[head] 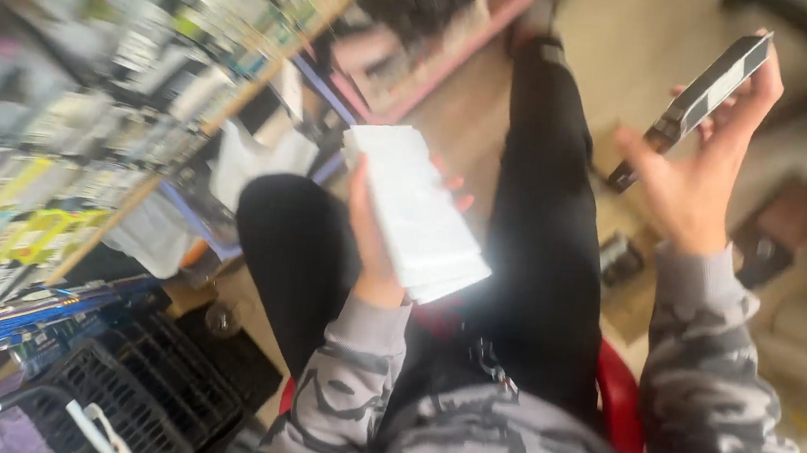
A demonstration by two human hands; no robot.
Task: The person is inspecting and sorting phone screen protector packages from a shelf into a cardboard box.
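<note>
**Holding 2 items above the lap**

Seen from the head camera, a seated person in black trousers and a grey camouflage sweatshirt is shown on a red plastic chair point(620, 404). A thick white stack of flat paper packets point(415, 213) is gripped in the left hand point(372, 238), the fingers wrapped closed round its underside with fingertips showing at the far edge. The stack's long axis runs from upper left to lower right, over the left thigh.

A slim black rectangular box with a pale face point(702, 98) is held up in the right hand point(699, 173), pinched between the raised fingertips and the thumb, the palm partly spread beneath it. Its long axis is tilted from lower left to upper right. The 2 items are kept well apart, the box higher and to the right of the stack, each lying only within its own hand's reach.

To the left, blurred wooden shelves of small packaged goods point(85, 123) are seen, with black plastic crates point(146, 394) below them. A pink tray point(442, 51) lies on the floor beyond the knees. Finer detail is lost to blur.
</note>
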